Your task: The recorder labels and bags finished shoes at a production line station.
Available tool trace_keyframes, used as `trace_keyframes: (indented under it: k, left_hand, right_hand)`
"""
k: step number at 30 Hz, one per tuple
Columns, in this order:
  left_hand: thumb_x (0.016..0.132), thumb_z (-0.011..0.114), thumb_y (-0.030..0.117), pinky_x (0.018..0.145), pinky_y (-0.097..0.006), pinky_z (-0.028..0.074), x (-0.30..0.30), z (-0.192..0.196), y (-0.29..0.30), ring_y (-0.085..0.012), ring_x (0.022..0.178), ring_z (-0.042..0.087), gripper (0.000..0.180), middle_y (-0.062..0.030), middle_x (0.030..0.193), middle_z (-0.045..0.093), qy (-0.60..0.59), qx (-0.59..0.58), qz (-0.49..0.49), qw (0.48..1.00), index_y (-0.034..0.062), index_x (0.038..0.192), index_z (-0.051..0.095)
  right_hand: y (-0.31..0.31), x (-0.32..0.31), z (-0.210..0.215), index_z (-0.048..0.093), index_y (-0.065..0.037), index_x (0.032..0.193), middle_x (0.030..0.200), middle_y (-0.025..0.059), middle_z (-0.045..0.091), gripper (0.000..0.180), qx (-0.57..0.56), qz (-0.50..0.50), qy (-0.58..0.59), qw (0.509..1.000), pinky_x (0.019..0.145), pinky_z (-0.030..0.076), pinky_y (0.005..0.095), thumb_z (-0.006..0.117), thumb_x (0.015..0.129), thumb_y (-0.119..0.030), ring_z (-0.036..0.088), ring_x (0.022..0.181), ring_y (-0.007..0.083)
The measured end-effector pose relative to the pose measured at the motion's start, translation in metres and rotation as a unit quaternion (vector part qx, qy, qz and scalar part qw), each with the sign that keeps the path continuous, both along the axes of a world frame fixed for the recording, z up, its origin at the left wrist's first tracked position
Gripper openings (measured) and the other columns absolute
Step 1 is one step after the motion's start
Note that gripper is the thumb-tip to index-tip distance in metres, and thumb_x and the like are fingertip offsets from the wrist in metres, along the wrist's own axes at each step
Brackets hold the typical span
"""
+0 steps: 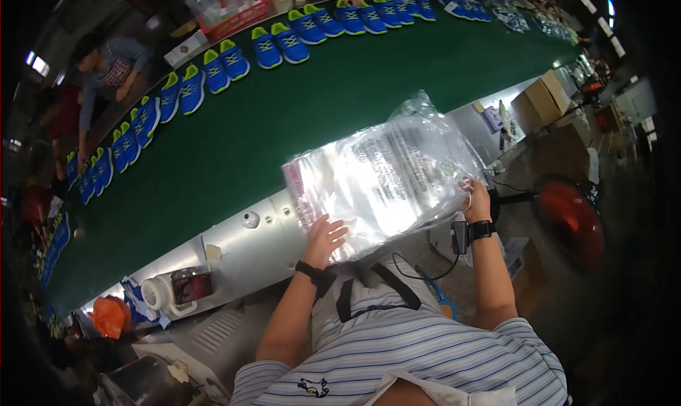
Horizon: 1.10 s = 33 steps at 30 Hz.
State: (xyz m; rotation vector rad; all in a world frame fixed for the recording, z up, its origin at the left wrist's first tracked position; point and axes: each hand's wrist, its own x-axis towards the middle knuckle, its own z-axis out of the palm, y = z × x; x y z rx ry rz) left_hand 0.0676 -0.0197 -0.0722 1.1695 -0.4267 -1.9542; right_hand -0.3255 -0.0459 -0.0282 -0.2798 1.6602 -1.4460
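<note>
Now: clear printed plastic bags [383, 175], your left hand [325, 241] open at their seven o'clock, right hand [477, 197] gripping their three-o'clock edge.

Green table [213, 151]: blue shoes [266, 49] along far edge, 1 plastic stack [376, 182] across near edge.

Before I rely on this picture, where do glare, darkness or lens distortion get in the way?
Head view: glare washes out patches of the clear plastic bags; head view: the fisheye bows the far edge of the green work surface into an arc; head view: corners fall to black, and the blue shoes at the far left look squeezed and dim.
</note>
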Motion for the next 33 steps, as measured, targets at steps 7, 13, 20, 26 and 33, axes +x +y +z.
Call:
trace_keyframes:
  k: [7, 13, 20, 26, 33]
  left_hand:
    - [0.092, 0.043, 0.028, 0.084, -0.031, 0.042, -0.022, 0.019, 0.003, -0.0213, 0.102, 0.054, 0.043, -0.0139, 0.111, 0.054, -0.170, -0.146, -0.084, 0.971, 0.0006, 0.125, 0.037]
    - [0.092, 0.041, 0.019, 0.087, -0.025, 0.039, -0.102, 0.064, 0.013, -0.0124, 0.102, 0.050, 0.031, -0.0066, 0.108, 0.057, 0.005, -0.330, -0.270, 0.905, -0.0007, 0.115, 0.049]
    - [0.082, 0.059, 0.007, 0.068, -0.020, 0.043, -0.066, 0.066, 0.024, -0.0056, 0.075, 0.052, 0.013, 0.0007, 0.083, 0.057, -0.003, -0.231, -0.399, 0.887, -0.0003, 0.093, 0.057]
    - [0.079, 0.059, 0.007, 0.070, -0.023, 0.043, -0.044, 0.090, 0.028, -0.0088, 0.077, 0.053, 0.012, -0.0026, 0.082, 0.058, -0.148, -0.342, -0.354, 0.858, 0.0002, 0.089, 0.058]
    - [0.074, 0.061, 0.011, 0.070, -0.028, 0.043, -0.023, 0.095, 0.055, -0.0184, 0.078, 0.056, 0.015, -0.0095, 0.082, 0.059, -0.179, -0.298, -0.298, 0.889, 0.0007, 0.085, 0.059]
  right_hand:
    - [0.077, -0.001, 0.001, 0.055, -0.002, 0.085, 0.077, 0.0046, 0.058, 0.015, 0.074, 0.130, 0.040, 0.988, 0.056, 0.042, 0.0236, 0.053, 0.084, -0.017, 0.053, 0.064, 0.0124]
    - [0.079, 0.103, 0.108, 0.053, -0.001, 0.098, 0.090, 0.0057, 0.060, 0.019, -0.094, 0.415, -0.064, 0.902, 0.067, 0.046, 0.0221, 0.053, 0.080, 0.005, 0.058, 0.078, 0.0102]
    - [0.082, 0.099, 0.127, 0.054, -0.001, 0.096, 0.082, -0.0005, 0.057, 0.013, -0.031, 0.534, 0.035, 0.844, 0.061, 0.040, 0.0189, 0.055, 0.083, -0.003, 0.049, 0.067, 0.0036]
    - [0.082, 0.127, 0.098, 0.056, -0.001, 0.087, 0.074, -0.0018, 0.054, 0.010, 0.005, 0.621, 0.056, 0.782, 0.061, 0.038, 0.0201, 0.052, 0.086, -0.011, 0.046, 0.068, 0.0038]
    - [0.079, 0.161, 0.087, 0.056, -0.001, 0.087, 0.076, -0.0017, 0.056, 0.007, -0.024, 0.608, -0.010, 0.794, 0.063, 0.039, 0.0195, 0.053, 0.085, -0.006, 0.047, 0.070, 0.0033]
